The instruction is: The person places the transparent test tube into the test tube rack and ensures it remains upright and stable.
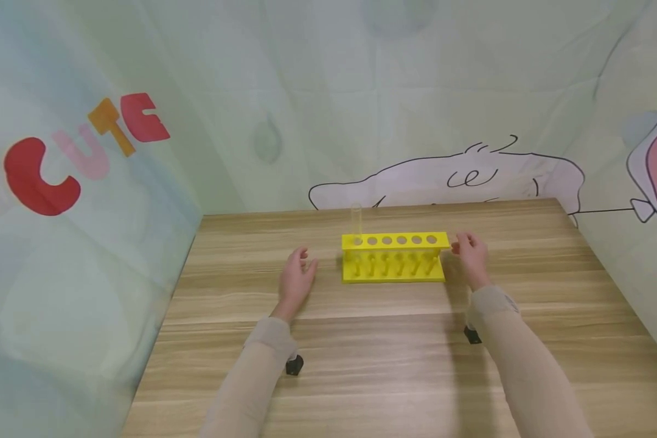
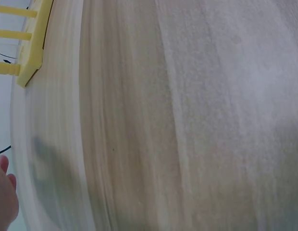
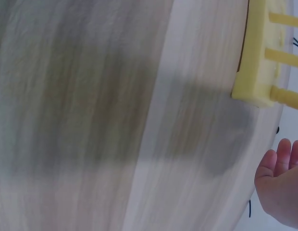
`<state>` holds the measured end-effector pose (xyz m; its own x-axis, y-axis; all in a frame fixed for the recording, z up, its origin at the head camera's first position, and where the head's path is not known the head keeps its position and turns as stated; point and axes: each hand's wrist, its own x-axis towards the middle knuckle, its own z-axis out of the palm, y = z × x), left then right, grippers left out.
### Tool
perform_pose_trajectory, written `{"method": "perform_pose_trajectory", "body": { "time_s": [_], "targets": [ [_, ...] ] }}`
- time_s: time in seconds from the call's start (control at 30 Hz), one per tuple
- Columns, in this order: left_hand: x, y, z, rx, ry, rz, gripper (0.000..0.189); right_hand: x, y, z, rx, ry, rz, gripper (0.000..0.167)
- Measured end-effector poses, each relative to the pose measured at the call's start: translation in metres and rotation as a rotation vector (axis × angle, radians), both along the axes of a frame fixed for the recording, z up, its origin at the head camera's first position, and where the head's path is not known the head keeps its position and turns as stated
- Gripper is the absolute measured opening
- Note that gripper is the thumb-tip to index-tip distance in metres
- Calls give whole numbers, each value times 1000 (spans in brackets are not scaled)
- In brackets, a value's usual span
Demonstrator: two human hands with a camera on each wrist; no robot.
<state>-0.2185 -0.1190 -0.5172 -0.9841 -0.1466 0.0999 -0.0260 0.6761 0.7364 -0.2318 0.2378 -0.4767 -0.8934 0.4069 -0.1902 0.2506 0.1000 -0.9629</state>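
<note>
A yellow test tube rack (image 1: pixel 394 280) stands upright on the wooden table, with a row of round holes on top and pegs along its base. One clear test tube (image 1: pixel 356 220) rises from its leftmost hole. To the left of the rack, apart from it, my left hand (image 1: pixel 297 277) hovers with loosely bent fingers and holds nothing. My right hand (image 1: pixel 472 258) is close beside the rack's right end, fingers gently curved around no visible object; whether a fingertip touches the rack I cannot tell. Both wrist views show a lower rack corner (image 3: pixel 252 72) and part of each hand.
The wood-grain table (image 1: pixel 361 365) ends at a back edge behind the rack. A printed cloth (image 1: pixel 317 109) with cartoon drawings and coloured letters hangs behind and at both sides. Small black devices (image 1: pixel 294 365) sit under the wrists.
</note>
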Motion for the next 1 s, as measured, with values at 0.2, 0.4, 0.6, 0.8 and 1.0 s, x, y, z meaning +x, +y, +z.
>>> {"method": "perform_pose_trajectory", "body": {
  "time_s": [0.2,0.4,0.6,0.8,1.0],
  "targets": [
    [0,-5,-1,-45,9,-6,40,1,7,-8,21,-10,2,37],
    [2,-11,1,-87,31,2,36,4,13,-13,62,-37,13,39],
    [3,-19,1,-113,32,18,34,9,19,-17,133,-50,55,35],
    [4,-25,0,-124,8,20,33,15,26,-17,199,-109,114,42],
    [4,-31,-2,-166,19,23,33,21,30,-19,279,-89,158,42]
  ]
}}
